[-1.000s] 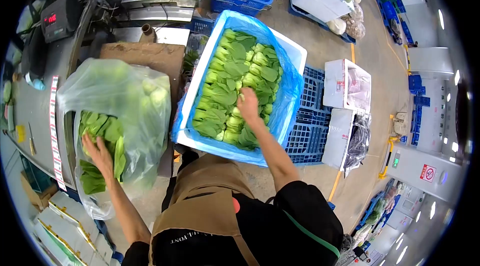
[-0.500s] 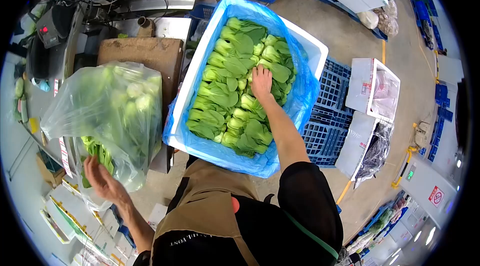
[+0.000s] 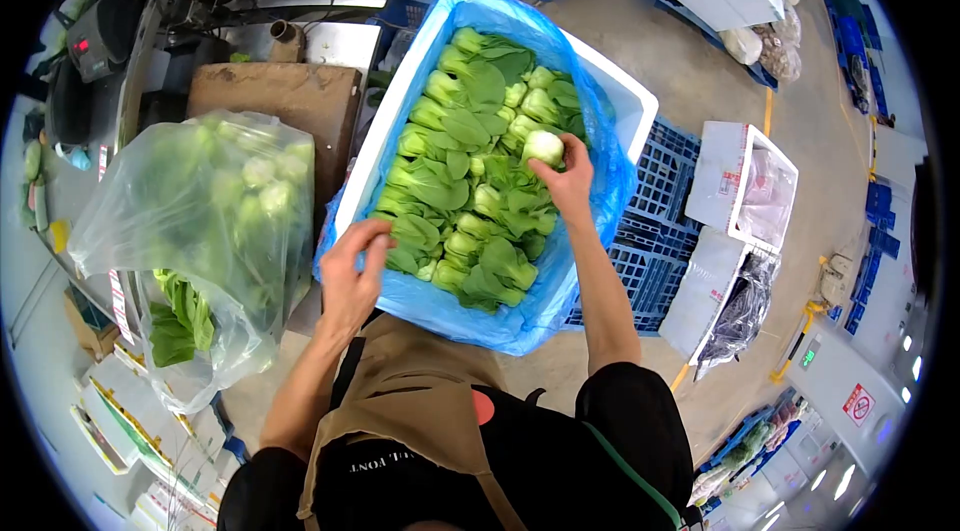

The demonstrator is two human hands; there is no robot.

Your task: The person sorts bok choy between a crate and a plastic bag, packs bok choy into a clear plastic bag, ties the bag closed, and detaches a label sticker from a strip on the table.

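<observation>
1. Seemingly picking: the right hand (image 3: 570, 177) grips a bok choy head (image 3: 543, 147), at 2 o'clock in the foam box (image 3: 620, 101).
2. The left hand (image 3: 352, 273) curls at 8 o'clock; whether it holds anything, I cannot tell.
3. The next move probably calls for freeing leaves gently.
4. Earlier, the left hand was beside the plastic bag (image 3: 135, 199), 9 o'clock.

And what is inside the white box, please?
The white box holds a blue plastic liner with rows of leafy greens in it; the right hand holds one. Whatever lies under the top layer is covered.
</observation>
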